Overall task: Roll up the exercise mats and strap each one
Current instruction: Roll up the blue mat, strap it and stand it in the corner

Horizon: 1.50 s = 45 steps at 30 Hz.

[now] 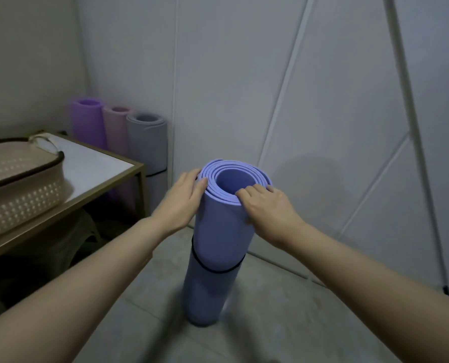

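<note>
Leftward, at nine o'clock, a table [97, 166] carries a basket [21, 189]. Dead centre, the blue mat [223, 221] stands rolled upright on the floor [283, 310]; three rolled mats [116, 127] stand at eleven. The left hand [182, 199] cups the blue mat's top, fingers together; the right hand [266, 205] pinches the rim layers with curled fingers. A black strap [218, 271] rings its middle.

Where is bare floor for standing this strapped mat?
Bare floor runs right of the blue mat toward the white pole. Corner behind the table is crowded: purple mat, pink mat, grey mat. Table surface beyond the basket is bare.
</note>
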Tool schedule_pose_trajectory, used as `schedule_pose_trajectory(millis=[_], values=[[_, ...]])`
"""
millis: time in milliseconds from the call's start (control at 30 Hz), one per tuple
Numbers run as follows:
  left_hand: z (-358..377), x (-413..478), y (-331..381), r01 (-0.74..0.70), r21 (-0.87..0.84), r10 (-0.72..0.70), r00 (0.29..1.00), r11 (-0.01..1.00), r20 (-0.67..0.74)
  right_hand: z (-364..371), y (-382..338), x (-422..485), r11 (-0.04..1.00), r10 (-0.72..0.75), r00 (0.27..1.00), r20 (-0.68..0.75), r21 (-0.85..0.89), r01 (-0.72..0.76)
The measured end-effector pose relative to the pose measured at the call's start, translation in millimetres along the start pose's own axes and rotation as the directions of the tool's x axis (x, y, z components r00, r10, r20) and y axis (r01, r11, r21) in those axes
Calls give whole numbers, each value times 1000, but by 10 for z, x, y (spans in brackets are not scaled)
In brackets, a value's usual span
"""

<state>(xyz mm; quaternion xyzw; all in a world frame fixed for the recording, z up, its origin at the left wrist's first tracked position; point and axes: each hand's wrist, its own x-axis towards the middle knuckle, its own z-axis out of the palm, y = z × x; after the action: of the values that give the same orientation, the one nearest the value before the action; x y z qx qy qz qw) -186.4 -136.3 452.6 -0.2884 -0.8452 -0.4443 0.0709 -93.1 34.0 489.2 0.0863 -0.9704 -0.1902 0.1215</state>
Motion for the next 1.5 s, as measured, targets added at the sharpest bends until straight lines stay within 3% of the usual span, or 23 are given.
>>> schedule_pose_trajectory(millis=[200,367,533,933,1033,1167,1367,1500], values=[[-378,309,-642,157,460,-175,985,874,-3,159,73,854,994,95,995,-44,66,-92],[-586,496,-1203,284,612,-352,936,739,-8,347,128,1559,993,92,994,-58,86,-86],[-676,680,-1709,295,734,-460,887,612,27,638,131,2272,994,97,993,-73,48,-93],[-451,1239,-2559,315,838,-486,872,446,-69,1569,223,3362,987,157,987,-27,41,-156],[-388,1229,-2586,297,877,-448,887,377,-108,1641,202,3424,970,241,971,-7,27,-240],[-375,1208,-2593,289,884,-431,895,366,-114,1614,182,3457,940,338,940,-40,-29,-340],[-385,1185,-2554,281,885,-458,885,372,-88,1740,124,3471,982,159,986,-59,110,-152],[-373,1140,-2570,264,898,-441,893,352,-90,1738,138,3489,979,162,986,-34,132,-156]])
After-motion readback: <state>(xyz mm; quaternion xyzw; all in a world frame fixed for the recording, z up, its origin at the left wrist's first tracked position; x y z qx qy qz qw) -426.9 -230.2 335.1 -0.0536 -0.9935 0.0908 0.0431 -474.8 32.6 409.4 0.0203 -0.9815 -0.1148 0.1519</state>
